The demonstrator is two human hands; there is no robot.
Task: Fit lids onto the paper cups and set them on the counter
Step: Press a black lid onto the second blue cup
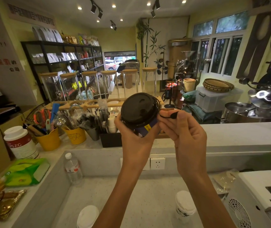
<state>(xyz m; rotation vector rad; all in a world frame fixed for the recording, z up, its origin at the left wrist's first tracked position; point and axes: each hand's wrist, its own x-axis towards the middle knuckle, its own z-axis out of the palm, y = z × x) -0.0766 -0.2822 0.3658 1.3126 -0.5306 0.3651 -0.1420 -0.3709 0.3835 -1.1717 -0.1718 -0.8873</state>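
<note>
While held aloft above the near work surface, tilted toward the camera: one dark blue paper cup (145, 130), black lid (138, 109) on its mouth, seating not confirmable from this angle. Left hand (132, 137) wrapped closed around the cup wall. Right hand (183, 129) at the lid's right edge, thumb and forefinger pinched on a small black tethered plug (173, 115); remaining fingers loosely curled.

Risks, as judged:
- Lid part-seated on one side; uneven rim pressure likely to pop it off.
- Squeeze from the left hand liable to oval the cup mouth and break the seal.
- Plug tether thin; a hard pull could tear it or lift the lid.
- Tilt of cup; spill if filled. Contents not visible.

Count:
- Cups in hand: one.
- White-lidded paper cups (184, 205) on the near surface: two, one at left and one at right, well apart.
- Clear water bottle (73, 168): one, left.
- Yellow utensil buckets (49, 140) on the raised counter (238, 134), far left: two.
- Cork-topped glass jars (69, 87) beyond: six.
</note>
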